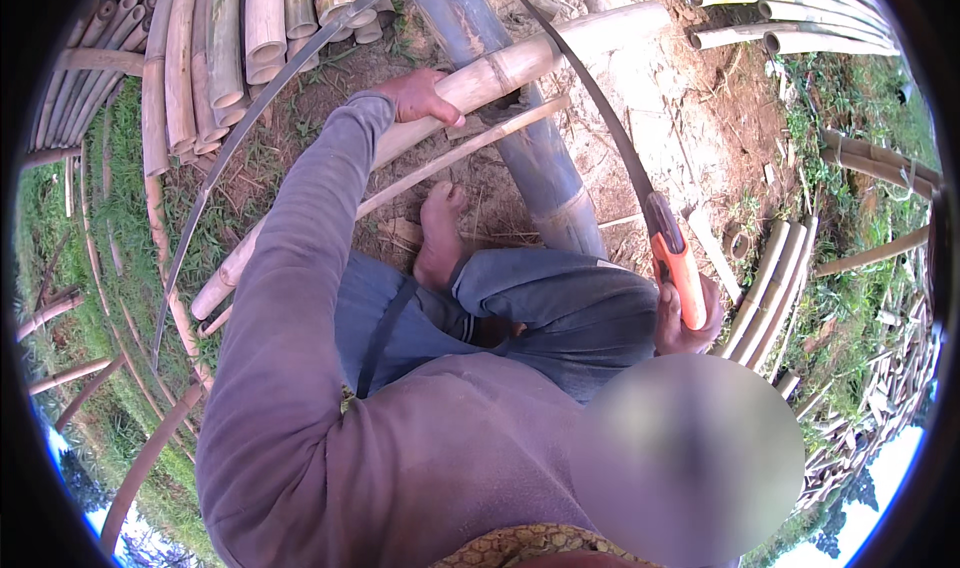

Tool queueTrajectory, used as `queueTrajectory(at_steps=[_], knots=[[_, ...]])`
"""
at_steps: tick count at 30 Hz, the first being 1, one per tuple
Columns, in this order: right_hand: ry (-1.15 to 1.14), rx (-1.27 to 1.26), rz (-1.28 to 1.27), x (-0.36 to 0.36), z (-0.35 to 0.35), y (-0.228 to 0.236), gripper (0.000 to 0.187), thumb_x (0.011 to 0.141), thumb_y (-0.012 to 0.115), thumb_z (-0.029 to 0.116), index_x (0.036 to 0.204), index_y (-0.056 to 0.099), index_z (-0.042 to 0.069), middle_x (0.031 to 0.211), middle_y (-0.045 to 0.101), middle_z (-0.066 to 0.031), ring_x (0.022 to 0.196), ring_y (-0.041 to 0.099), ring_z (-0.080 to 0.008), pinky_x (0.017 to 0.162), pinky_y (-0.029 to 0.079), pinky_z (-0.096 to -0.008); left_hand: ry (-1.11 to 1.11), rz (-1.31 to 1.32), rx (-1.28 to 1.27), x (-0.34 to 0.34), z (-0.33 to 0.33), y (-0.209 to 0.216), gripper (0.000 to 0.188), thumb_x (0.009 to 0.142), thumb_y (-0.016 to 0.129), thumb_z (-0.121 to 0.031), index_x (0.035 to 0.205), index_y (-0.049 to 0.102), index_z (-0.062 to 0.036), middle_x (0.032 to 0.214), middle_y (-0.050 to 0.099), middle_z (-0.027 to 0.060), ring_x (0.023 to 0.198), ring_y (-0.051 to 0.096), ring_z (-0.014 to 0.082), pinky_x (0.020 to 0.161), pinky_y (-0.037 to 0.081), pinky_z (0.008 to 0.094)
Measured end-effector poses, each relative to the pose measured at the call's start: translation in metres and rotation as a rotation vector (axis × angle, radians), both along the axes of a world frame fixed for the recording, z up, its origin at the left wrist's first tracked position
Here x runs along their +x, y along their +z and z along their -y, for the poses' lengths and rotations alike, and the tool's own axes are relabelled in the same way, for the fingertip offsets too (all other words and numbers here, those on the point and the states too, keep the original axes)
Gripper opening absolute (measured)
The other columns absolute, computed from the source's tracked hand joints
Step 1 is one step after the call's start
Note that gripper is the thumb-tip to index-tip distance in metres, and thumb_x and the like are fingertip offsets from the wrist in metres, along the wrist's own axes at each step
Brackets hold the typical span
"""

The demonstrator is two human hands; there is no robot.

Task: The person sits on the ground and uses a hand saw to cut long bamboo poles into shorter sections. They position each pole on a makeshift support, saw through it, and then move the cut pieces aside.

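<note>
My left hand point(418, 98) is closed over a pale bamboo pole point(500, 74), its thumb along the near side. This pole lies slantwise across a thicker grey bamboo log point(545, 173). In my right hand point(692, 320) is a hand saw with an orange and dark handle point(678, 273). Its curved, dark saw blade point(612, 113) crosses the pole just right of the log. I cannot tell whether the blade sits in a cut. A thin bamboo strip point(462, 152) runs alongside the pole on the near side.
My bare foot point(440, 233) rests on the soil by the log. Stacks of bamboo poles point(265, 23) stand at the far left, with more bamboo poles point(800, 13) at the far right. Short bamboo pieces point(768, 288) lie beside my right hand. A long thin grey strip point(240, 128) curves along the left.
</note>
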State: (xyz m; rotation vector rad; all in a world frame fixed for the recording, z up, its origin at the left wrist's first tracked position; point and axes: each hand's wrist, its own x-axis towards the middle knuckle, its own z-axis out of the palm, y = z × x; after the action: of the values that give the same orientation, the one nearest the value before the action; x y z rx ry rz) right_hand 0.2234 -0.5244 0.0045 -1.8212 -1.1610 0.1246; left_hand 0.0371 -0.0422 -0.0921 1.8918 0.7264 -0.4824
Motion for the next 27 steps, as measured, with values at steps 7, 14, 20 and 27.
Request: queueTrajectory(at_steps=[7,14,20,27], knots=[[-0.008,-0.012,-0.161,0.005,-0.139,0.019,0.026,0.101,0.082,0.017,0.115,0.070,-0.001,0.080,0.075,-0.0095,0.072,0.071,-0.0104,0.064,0.055,-0.0286,0.125,0.051,0.319,-0.009,0.024,0.025,0.084,0.073,0.093,-0.043,0.142,0.066,-0.0040,0.131,0.075,0.0218,0.121,0.072,0.0366,0.106,0.053,0.0453],[-0.047,0.033,-0.142,0.016,-0.135,0.001,0.029,0.101,0.083,0.021,0.112,0.070,-0.002,0.077,0.074,-0.0097,0.069,0.069,-0.0098,0.062,0.055,-0.0285,0.030,0.105,0.517,-0.011,0.048,0.049,0.083,0.075,0.096,-0.050,0.138,0.066,-0.0040,0.131,0.073,0.0245,0.124,0.071,0.0404,0.106,0.053,0.0472],[-0.009,0.061,-0.209,0.008,-0.153,-0.007,0.023,0.102,0.080,0.018,0.111,0.071,-0.001,0.077,0.075,-0.0092,0.069,0.071,-0.0126,0.064,0.056,-0.0311,0.179,0.193,-0.049,-0.021,0.017,0.005,0.089,0.083,0.088,-0.060,0.150,0.065,-0.0055,0.137,0.073,0.0228,0.128,0.070,0.0359,0.112,0.051,0.0439],[-0.018,-0.072,-0.158,0.007,-0.162,0.031,0.024,0.102,0.080,0.019,0.109,0.071,-0.002,0.077,0.075,-0.0139,0.067,0.075,-0.0203,0.063,0.057,-0.0337,0.223,0.061,0.571,-0.013,0.061,0.016,0.084,0.085,0.073,-0.077,0.136,0.074,-0.0094,0.124,0.077,0.0231,0.115,0.074,0.0430,0.102,0.056,0.0519]])
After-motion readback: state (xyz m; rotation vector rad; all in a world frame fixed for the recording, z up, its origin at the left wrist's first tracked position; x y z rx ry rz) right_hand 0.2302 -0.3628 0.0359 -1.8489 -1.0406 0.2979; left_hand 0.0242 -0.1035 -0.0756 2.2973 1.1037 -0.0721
